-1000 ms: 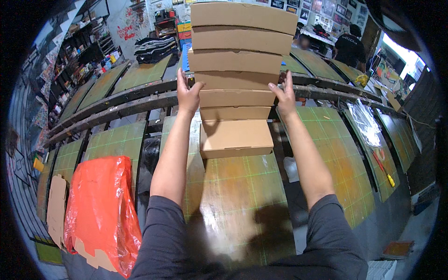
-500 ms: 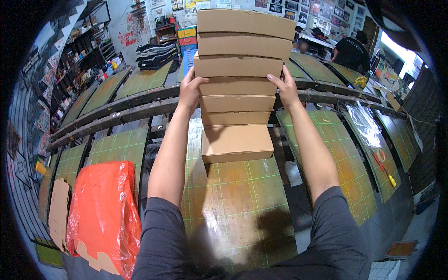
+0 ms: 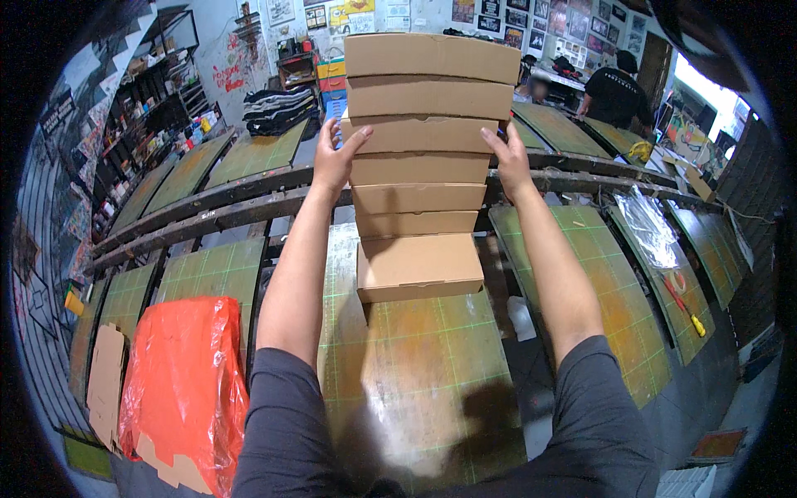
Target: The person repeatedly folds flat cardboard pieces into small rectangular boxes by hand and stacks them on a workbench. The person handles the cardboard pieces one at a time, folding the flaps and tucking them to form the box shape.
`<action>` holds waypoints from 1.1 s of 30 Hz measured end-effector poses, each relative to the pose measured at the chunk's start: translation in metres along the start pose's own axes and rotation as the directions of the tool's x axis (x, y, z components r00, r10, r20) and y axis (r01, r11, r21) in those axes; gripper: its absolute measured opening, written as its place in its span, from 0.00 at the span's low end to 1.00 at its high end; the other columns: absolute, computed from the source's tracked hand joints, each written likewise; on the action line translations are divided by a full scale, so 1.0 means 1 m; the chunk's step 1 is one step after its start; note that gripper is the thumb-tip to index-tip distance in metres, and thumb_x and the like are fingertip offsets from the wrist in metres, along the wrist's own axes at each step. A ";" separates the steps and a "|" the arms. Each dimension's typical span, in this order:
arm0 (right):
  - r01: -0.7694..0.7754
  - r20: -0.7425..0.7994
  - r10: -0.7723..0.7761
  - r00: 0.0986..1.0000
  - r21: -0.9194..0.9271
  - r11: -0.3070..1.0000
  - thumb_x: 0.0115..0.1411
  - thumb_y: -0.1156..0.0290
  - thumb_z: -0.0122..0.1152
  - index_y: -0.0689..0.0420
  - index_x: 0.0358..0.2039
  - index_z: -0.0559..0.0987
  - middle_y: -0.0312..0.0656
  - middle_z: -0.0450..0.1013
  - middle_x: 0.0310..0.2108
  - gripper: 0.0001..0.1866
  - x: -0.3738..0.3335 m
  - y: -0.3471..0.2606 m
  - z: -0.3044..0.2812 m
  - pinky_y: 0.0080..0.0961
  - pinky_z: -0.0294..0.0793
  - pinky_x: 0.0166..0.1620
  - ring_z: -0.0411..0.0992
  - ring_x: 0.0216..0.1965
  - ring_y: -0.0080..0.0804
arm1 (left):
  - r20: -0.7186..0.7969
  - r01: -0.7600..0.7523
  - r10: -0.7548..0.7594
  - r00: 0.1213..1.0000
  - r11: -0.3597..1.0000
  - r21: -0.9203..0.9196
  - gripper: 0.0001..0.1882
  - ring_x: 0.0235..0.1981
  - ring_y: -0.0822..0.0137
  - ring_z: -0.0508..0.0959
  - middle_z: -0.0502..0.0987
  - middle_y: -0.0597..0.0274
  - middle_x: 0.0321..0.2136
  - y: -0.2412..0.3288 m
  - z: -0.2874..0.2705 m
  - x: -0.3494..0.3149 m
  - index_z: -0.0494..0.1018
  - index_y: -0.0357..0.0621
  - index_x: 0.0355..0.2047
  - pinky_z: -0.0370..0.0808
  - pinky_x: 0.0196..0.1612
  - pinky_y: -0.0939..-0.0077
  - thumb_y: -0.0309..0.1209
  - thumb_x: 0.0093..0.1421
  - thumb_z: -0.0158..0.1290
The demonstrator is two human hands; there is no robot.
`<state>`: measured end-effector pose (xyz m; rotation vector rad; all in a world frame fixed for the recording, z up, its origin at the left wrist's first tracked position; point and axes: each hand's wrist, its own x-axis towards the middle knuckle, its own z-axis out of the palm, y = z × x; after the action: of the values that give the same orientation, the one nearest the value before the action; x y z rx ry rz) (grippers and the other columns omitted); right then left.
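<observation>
A tall stack of flat brown cardboard boxes [image 3: 419,134] rises in front of me, its upper boxes nearest the camera. At its foot one more closed cardboard box [image 3: 419,261] lies in front, lid up. My left hand [image 3: 334,162] is beside the stack's left side at about the third box from the top, thumb and fingers apart. On the opposite side my right hand [image 3: 512,162] is held the same way, fingers spread and thumb in front of the box edge. Neither hand appears to grip a box; whether the fingertips still touch the sides is hard to tell.
Green-gridded boards [image 3: 423,373] sit along dark rails [image 3: 282,203]. An orange plastic bag [image 3: 187,357] with flat cardboard is at left. Clear plastic sleeves [image 3: 649,228] and a yellow-handled tool [image 3: 696,322] lie right. Folded dark clothes [image 3: 278,112] are behind; a person [image 3: 618,93] stands far right.
Both hands have loosened from the stack's sides and spread slightly outward. The whole view has shifted a little, so the stack appears lower; its boxes keep their arrangement.
</observation>
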<state>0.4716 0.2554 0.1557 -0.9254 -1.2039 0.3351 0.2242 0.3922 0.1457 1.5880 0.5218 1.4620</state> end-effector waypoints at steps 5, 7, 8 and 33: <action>0.049 -0.022 -0.048 0.999 0.043 0.998 0.52 0.60 0.62 0.67 0.58 0.54 0.49 0.62 0.54 0.41 0.027 -0.008 -0.011 0.28 0.57 0.56 0.60 0.54 0.33 | 0.069 0.031 -0.031 0.997 1.000 0.003 0.45 0.56 0.60 0.63 0.62 0.44 0.55 0.025 0.016 0.021 0.50 0.35 0.60 0.60 0.56 0.72 0.45 0.51 0.59; 0.044 -0.028 -0.043 0.999 0.040 0.998 0.52 0.62 0.62 0.66 0.57 0.55 0.48 0.63 0.52 0.38 0.026 -0.020 -0.003 0.28 0.59 0.55 0.62 0.53 0.33 | 0.088 0.028 -0.029 0.996 1.000 0.013 0.42 0.56 0.61 0.64 0.64 0.45 0.54 0.028 0.016 0.024 0.52 0.35 0.60 0.60 0.56 0.73 0.44 0.53 0.58; 0.037 -0.054 -0.036 0.998 0.023 0.999 0.53 0.63 0.62 0.65 0.57 0.56 0.47 0.65 0.51 0.37 0.025 -0.023 0.003 0.28 0.60 0.54 0.63 0.52 0.32 | 0.066 0.001 -0.003 0.998 1.000 0.029 0.40 0.55 0.62 0.65 0.65 0.46 0.54 0.025 0.015 0.028 0.54 0.35 0.59 0.60 0.56 0.73 0.43 0.54 0.57; 0.102 0.033 -0.100 0.994 -0.057 0.993 0.50 0.66 0.63 0.60 0.54 0.62 0.44 0.67 0.48 0.32 0.043 -0.059 0.002 0.27 0.63 0.52 0.66 0.49 0.32 | 0.035 -0.095 0.094 0.995 0.995 0.038 0.29 0.51 0.68 0.69 0.68 0.51 0.50 0.091 0.037 0.024 0.57 0.38 0.58 0.65 0.51 0.77 0.33 0.59 0.52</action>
<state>0.4715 0.2496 0.2282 -0.9089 -1.2895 0.2342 0.2408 0.3528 0.2369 1.6850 0.4645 1.5012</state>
